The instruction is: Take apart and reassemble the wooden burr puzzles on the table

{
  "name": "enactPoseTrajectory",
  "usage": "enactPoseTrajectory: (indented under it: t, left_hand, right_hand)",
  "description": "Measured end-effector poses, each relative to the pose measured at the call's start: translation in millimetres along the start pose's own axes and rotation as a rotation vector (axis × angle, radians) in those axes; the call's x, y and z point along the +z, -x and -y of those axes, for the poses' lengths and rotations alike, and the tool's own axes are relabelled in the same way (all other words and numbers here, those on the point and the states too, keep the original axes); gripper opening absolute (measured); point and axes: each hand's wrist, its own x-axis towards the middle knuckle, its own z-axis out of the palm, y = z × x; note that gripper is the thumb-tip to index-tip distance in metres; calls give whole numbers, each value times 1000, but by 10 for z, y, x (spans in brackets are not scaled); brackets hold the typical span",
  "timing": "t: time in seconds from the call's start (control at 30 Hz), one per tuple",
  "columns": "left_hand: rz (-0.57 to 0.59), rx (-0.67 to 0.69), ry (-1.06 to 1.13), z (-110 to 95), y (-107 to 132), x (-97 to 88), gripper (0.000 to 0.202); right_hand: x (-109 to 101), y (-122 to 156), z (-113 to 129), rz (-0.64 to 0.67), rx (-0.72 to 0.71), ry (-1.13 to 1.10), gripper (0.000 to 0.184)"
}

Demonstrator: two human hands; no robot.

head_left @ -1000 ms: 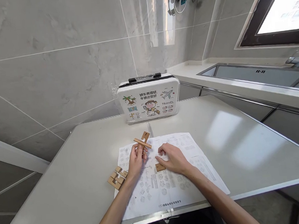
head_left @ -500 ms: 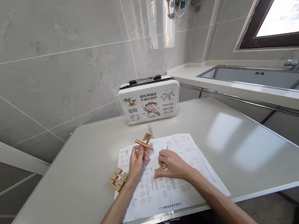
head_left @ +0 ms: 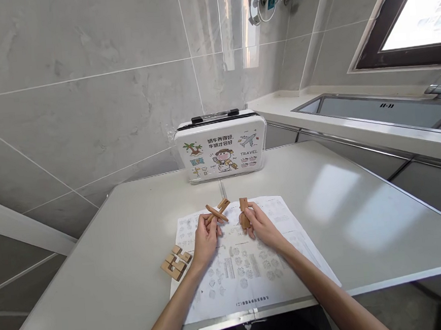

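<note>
My left hand (head_left: 205,236) is closed on two crossed notched wooden puzzle pieces (head_left: 217,211), held just above a printed instruction sheet (head_left: 247,264). My right hand (head_left: 257,223) grips a single wooden piece (head_left: 244,212) upright, a short way to the right of the crossed pair. The two lots of wood do not touch. Several more notched wooden pieces (head_left: 175,262) lie stacked on the table by my left wrist, at the sheet's left edge.
A white tin case (head_left: 221,147) with cartoon travel pictures stands at the back of the white table (head_left: 126,233), against the tiled wall. A counter with a steel sink (head_left: 384,111) runs along the right. The table's front edge is near my body.
My right hand picked a wooden piece up off the sheet and raised it beside the left hand's crossed pieces. The left hand tilted its pair slightly.
</note>
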Motion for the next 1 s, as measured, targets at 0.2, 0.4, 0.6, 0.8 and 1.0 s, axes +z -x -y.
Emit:
enactPoseTrajectory:
  t: [0.2, 0.4, 0.6, 0.8, 1.0]
  left_hand:
    - [43, 86, -300, -121, 88, 8, 23]
    - [59, 130, -477, -151, 124, 11, 24]
    - [90, 201, -593, -138, 138, 12, 22]
    - [90, 255, -692, -121, 155, 8, 17]
    - [74, 311, -771, -65, 163, 0, 8]
  right_hand:
    - [-36, 7, 64, -12, 85, -80, 47]
    - [-57, 28, 81, 164, 148, -386, 43]
    - [-36, 71, 140, 327, 117, -391, 48]
    - [59, 79, 62, 415, 100, -300, 40]
    - [104, 95, 67, 365, 115, -257, 45]
